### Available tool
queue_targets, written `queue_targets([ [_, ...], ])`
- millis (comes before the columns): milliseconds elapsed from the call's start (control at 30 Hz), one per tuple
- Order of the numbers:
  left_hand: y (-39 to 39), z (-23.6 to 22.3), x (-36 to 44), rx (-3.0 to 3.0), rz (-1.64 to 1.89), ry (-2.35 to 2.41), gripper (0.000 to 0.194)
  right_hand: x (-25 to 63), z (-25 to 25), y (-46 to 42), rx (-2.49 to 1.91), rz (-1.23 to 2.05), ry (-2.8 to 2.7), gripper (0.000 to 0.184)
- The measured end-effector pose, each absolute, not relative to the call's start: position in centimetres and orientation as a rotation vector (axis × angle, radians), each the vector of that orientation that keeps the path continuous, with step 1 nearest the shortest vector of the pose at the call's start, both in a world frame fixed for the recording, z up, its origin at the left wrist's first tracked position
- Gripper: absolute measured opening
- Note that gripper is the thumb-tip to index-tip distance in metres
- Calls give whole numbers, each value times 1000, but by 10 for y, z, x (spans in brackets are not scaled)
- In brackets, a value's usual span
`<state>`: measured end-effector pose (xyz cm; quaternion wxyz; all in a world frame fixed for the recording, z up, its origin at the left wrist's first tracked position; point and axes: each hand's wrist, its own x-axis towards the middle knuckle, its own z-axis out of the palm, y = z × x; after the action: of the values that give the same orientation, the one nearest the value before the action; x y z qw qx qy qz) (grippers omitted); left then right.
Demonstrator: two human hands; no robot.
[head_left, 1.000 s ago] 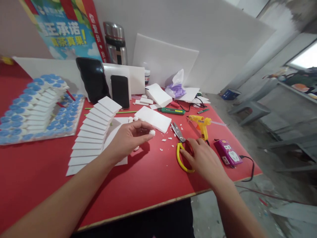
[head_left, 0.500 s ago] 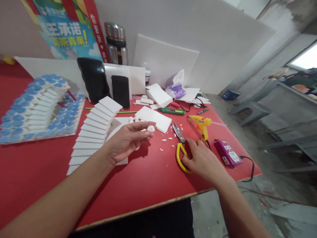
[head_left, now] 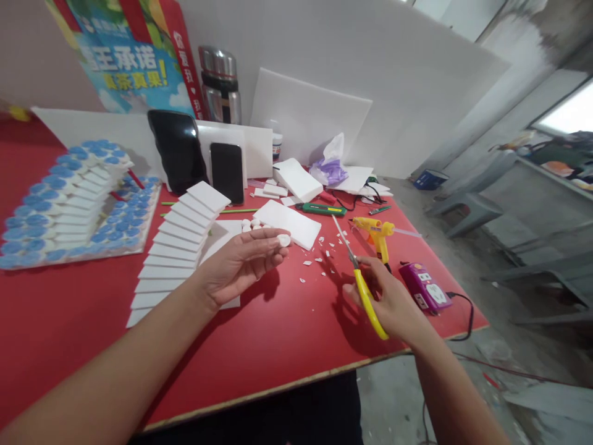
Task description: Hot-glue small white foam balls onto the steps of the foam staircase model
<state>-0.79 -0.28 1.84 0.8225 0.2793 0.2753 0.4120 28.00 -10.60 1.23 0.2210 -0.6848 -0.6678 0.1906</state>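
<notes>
1. The left forearm (head_left: 148, 355) reaches in over the worktop (head_left: 278, 334), slanting rightward from its front edge.
2. The left hand (head_left: 245, 262) pinches at its fingertips, lower fingers loosely curled.
3. The right forearm (head_left: 454, 389) crosses the front edge near the front right corner, angled leftward.
4. The right hand (head_left: 391, 303) grips with bent fingers, just inside that edge.

The red tabletop (head_left: 278, 343) is strewn with white scraps (head_left: 307, 263); a white slab (head_left: 290, 222), green cutter (head_left: 320, 209), yellow glue gun (head_left: 378, 230) and purple power socket (head_left: 425, 287) are also carried.
</notes>
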Motion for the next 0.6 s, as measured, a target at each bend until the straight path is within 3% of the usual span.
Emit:
queue_targets([
  [233,-7,16,0,561,841,609,16,234,13,-102,-1617,512,-1906,73],
  [600,-8,16,3,544,822,625,19,218,14,-96,-1602,359,-2040,71],
])
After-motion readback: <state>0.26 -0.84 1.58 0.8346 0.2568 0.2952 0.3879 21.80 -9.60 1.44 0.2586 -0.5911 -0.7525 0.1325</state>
